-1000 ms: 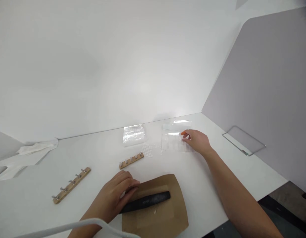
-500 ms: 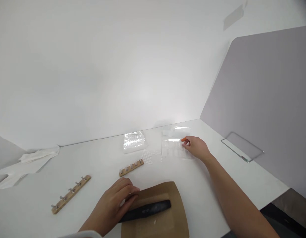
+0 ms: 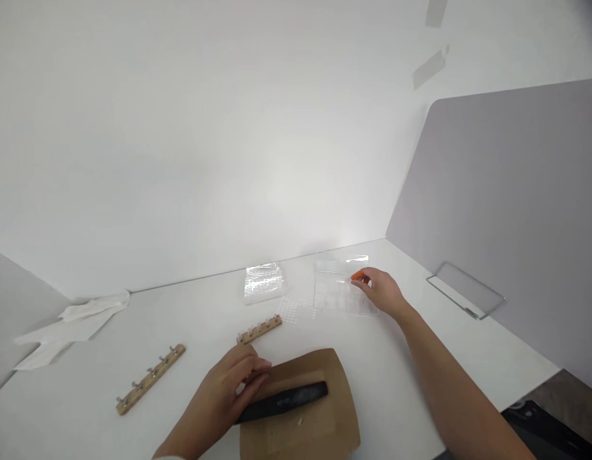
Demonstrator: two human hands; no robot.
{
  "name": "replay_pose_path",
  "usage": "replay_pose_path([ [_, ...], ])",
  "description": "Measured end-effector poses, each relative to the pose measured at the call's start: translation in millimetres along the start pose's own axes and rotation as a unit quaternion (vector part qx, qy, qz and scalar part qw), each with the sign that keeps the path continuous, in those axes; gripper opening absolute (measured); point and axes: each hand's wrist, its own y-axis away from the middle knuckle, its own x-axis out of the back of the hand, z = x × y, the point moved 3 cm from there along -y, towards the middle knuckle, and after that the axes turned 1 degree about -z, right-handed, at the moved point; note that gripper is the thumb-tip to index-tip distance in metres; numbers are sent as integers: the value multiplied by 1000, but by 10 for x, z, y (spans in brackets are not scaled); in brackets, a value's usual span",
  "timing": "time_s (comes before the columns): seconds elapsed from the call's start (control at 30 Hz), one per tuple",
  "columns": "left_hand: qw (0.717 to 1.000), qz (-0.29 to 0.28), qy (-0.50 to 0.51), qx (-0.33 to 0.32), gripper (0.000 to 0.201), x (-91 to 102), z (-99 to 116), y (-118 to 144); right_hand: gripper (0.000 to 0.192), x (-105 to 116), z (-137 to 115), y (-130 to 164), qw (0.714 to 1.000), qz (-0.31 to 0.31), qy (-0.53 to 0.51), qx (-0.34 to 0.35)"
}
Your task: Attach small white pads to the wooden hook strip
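Observation:
My left hand (image 3: 233,388) is closed in a pinch over the left edge of a brown cardboard tray (image 3: 338,409); anything between its fingers is too small to name. Beneath it, a long black bar with faint lettering (image 3: 296,397) lies in the tray, its left end covered by the hand. Farther back, my right hand (image 3: 383,291) has thumb and index finger close together above a clear plastic sheet or bag (image 3: 337,291). An orange cover (image 3: 357,275) shows at its index fingertip. Whatever that pinch holds cannot be made out.
Wooden strips with metal pegs lie left (image 3: 151,380) and centre (image 3: 260,329). Small white stickers (image 3: 290,309) and a stack of clear plastic bags (image 3: 264,283) sit behind. White paper (image 3: 80,322) is at far left; a wire frame (image 3: 466,291) stands by the right grey panel.
The view has shifted a little, so the wall and table sit lower in it. Both hands keep nearly the same places, the right still over the clear plastic.

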Motion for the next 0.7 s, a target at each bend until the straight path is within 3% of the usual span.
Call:
replay_pose_path([
  [0.43, 1000, -6, -12, 16, 14, 24, -2, 12, 36, -10, -224, 66, 997, -4, -73, 41],
  [0.7, 997, 44, -44, 34, 16, 29, -46, 17, 39, -88, -495, 175, 992, -37, -97, 68],
])
